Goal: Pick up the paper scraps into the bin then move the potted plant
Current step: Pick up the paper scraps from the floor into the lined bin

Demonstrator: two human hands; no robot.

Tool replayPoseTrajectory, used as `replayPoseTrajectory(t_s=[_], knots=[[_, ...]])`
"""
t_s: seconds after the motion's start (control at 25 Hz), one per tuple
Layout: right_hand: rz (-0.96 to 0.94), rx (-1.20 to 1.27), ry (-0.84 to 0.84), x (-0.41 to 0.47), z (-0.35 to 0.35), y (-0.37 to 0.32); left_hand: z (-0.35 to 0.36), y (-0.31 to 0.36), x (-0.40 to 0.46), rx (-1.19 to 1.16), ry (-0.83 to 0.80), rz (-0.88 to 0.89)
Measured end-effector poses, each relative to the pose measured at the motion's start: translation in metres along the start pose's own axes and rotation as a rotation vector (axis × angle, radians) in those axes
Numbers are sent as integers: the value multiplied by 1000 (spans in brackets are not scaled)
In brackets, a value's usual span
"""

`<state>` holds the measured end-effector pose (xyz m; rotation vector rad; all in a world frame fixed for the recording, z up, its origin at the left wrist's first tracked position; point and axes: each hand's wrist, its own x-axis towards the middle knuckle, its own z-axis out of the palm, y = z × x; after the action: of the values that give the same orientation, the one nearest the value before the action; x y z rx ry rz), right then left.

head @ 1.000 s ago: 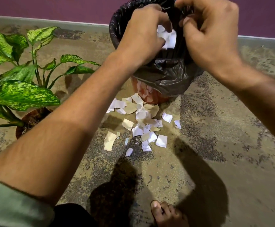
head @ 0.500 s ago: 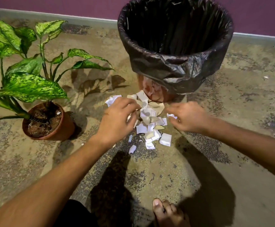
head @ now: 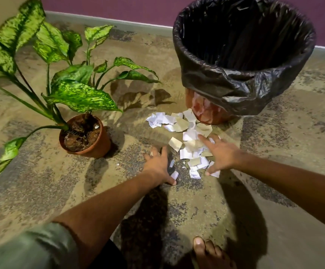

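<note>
Mottled stone floor (head: 274,191), purple wall (head: 119,6), grey skirting (head: 119,21), paper scraps (head: 188,136) beside bin (head: 235,90)

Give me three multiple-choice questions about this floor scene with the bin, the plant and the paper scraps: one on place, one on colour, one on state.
1. Where do the paper scraps lie?
A. inside the plant pot
B. on the floor before the bin
C. on a table

2. What colour is the bin liner?
A. black
B. white
C. blue

3. How are the hands?
A. open, fingers spread
B. gripping the potted plant
C. clenched

Answers:
1 B, the scraps are heaped at the bin's base.
2 A, the plastic is glossy black.
3 A, left hand and right hand are splayed at the pile, with the potted plant untouched.
</note>
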<state>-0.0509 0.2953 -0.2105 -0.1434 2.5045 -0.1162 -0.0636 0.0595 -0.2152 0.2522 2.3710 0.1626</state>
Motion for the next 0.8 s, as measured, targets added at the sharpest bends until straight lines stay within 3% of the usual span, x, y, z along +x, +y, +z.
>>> replayPoseTrajectory(t_s=[0.16,0.36,0.56,0.8], knots=[[-197,-2,61,9,2,-41,1,3,3,33,64,21],[-369,-115,152,0,7,-67,-2,7,14,55,161,203],[-347,-99,99,-14,2,-58,2,14,19,271,121,281],[-157,55,146,-32,-14,-17,-4,16,25,266,270,317]])
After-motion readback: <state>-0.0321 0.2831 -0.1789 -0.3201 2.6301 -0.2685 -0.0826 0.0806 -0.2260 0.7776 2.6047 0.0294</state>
